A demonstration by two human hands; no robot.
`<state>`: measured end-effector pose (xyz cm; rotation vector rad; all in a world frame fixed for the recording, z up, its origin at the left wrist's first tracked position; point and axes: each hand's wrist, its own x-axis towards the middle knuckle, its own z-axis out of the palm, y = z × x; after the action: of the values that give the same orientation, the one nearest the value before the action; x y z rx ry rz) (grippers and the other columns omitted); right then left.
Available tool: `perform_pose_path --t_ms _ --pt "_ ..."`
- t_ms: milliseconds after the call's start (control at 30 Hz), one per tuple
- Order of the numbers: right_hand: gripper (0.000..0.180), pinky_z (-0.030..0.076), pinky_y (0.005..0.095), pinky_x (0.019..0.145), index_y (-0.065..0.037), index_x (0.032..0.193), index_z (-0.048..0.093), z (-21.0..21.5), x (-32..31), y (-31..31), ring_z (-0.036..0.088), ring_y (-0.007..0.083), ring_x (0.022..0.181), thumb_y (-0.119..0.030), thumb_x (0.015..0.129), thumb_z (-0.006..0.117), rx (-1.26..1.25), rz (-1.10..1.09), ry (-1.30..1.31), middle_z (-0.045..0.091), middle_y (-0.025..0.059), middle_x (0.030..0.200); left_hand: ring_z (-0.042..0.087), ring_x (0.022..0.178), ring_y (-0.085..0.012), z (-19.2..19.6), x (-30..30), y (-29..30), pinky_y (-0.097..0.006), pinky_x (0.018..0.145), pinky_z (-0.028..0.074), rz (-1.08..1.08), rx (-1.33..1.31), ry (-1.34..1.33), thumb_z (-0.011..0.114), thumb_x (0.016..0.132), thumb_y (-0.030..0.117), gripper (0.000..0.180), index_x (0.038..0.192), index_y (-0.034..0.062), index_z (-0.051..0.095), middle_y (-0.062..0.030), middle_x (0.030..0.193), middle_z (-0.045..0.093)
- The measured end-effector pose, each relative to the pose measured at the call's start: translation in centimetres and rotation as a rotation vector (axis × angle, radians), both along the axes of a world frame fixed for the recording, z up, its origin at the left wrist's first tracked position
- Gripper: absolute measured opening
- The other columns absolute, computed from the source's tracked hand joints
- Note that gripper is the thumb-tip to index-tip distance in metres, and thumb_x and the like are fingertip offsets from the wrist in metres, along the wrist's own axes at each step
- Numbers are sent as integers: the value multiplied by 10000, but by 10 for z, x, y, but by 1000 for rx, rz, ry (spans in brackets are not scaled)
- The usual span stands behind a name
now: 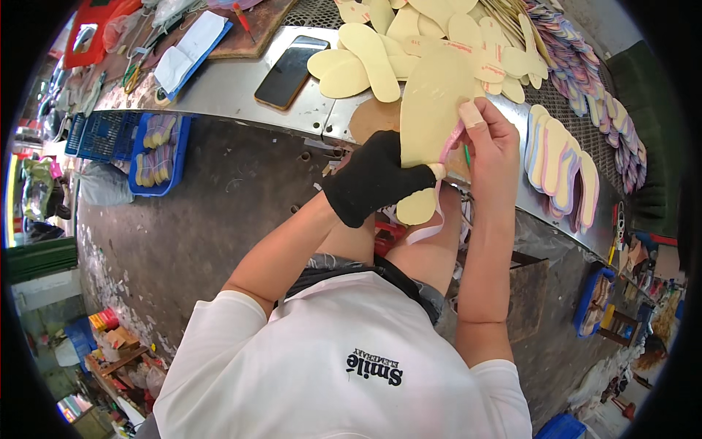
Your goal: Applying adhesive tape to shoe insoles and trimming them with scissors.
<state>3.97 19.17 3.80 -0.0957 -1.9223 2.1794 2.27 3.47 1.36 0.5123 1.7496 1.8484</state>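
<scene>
A pale yellow shoe insole [436, 88] is held up over the table's near edge. My left hand [380, 179], in a black fingerless glove, grips the insole at its narrow middle, with the thumb at the right edge. A thin pink strip [451, 140] runs along that edge, and its loose tail [425, 233] hangs over my lap. My right hand [488, 135], with beige tape round the thumb, pinches the strip against the insole's right side. Fingers behind the insole are hidden.
Loose yellow insoles [369, 58] are heaped behind my hands. Edged insoles [559, 161] lie in a row at the right, near a larger multicoloured stack [578, 66]. A phone [291, 73] and a blue clipboard [194, 55] rest at the left. Below stands a blue crate [159, 155] of bundled insoles.
</scene>
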Motion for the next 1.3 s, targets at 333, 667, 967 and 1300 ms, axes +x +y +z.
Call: perform_pose_path --t_ms 333,667,967,1300 --pt "207 417 187 636 -11 1010 582 -30 26 -7 517 45 670 -112 831 613 50 193 -135 563 -33 749 589 762 -109 -8 -8 3 -247 655 485 387 308 -90 649 802 85 221 988 -1 568 -49 884 619" --pt "92 335 160 497 -18 865 591 -22 24 1 450 -15 586 -102 835 616 -67 279 -276 553 -47 689 580 789 -121 -6 -9 1 -281 696 482 310 258 -57 634 792 66 186 956 16 562 -54 864 605" --pt "158 256 166 467 -8 818 617 -17 15 7 358 -7 530 -158 862 603 -164 359 -266 451 -83 604 569 805 -109 2 -3 7 -261 696 476 272 469 -48 569 885 187 191 958 11 573 -47 887 600" --pt "142 297 182 488 2 783 602 -24 15 -9 381 8 560 -122 851 601 162 180 -7 459 -60 596 590 789 -127 2 -5 15 -272 686 487 436 423 52 541 900 252 289 1046 4 554 -81 879 619"
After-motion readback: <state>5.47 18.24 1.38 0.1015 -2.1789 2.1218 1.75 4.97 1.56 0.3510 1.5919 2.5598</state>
